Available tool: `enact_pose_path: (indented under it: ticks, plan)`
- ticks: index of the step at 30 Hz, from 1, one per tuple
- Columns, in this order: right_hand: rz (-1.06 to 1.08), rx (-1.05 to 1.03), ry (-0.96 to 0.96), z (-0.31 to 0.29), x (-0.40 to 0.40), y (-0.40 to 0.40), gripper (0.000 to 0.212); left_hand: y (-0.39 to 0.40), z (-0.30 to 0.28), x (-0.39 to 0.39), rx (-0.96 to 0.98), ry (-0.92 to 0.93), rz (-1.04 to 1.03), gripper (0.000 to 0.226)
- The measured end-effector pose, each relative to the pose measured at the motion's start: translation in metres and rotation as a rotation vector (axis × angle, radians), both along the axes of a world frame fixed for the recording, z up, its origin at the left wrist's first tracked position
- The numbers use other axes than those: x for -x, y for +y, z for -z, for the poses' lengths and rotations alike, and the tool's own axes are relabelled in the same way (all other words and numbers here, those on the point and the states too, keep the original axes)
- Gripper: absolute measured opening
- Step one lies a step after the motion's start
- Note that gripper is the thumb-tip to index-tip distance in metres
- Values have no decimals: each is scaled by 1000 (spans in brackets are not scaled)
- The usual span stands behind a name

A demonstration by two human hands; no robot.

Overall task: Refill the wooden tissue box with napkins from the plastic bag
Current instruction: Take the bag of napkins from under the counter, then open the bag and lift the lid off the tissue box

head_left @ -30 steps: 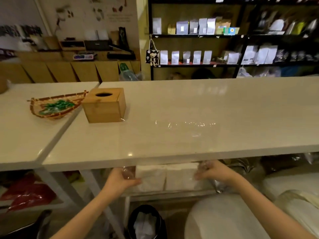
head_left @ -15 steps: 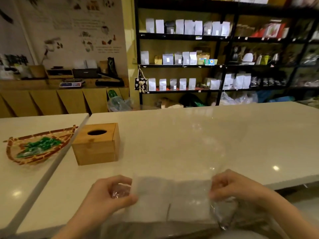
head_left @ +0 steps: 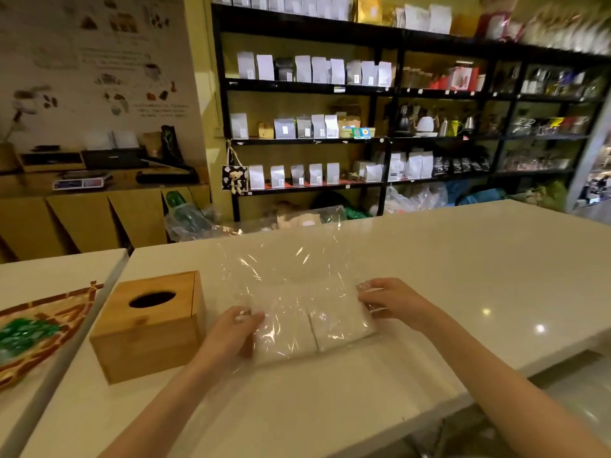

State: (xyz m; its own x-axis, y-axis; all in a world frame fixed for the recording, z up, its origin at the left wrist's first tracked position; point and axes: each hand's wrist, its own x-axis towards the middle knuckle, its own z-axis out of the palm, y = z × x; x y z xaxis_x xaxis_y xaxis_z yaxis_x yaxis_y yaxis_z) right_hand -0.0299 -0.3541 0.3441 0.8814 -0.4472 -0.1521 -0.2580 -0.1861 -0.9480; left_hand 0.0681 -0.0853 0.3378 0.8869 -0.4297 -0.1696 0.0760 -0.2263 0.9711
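Note:
A clear plastic bag (head_left: pixel 291 269) holding two white stacks of napkins (head_left: pixel 310 325) lies on the white table (head_left: pixel 463 266) in front of me. My left hand (head_left: pixel 228 332) grips the bag's left end and my right hand (head_left: pixel 390 299) grips its right end. The bag's loose upper part stretches away from me over the table. The wooden tissue box (head_left: pixel 148 325) stands just left of my left hand, lid closed, its dark oval slot on top showing no napkin.
A woven basket (head_left: pixel 43 335) with green wrapped items sits on the neighbouring table at the left. A gap separates the two tables. Black shelves (head_left: pixel 386 90) with pouches and jars fill the back wall. A wooden counter (head_left: pixel 99 213) stands at the back left.
Both hands lifted the bag of napkins from under the table, brought it up over the edge and set it down on the tabletop beside the wooden box.

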Motion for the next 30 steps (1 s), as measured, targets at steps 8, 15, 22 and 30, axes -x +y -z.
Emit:
enact_pose_path:
  ticks: [8, 15, 22, 30]
  plan:
    - [-9, 92, 12, 16, -30, -5, 6, -3, 16, -2, 166, 76, -158, 32]
    - [-78, 122, 49, 21, -44, -25, 11, -8, 12, 6, -556, -674, 1, 76]
    - [28, -42, -42, 24, -43, -30, 17, -86, -11, -23, -539, -711, 589, 54]
    - [2, 30, 1, 22, -36, -31, 10, -133, 22, -46, -419, -472, 700, 72]
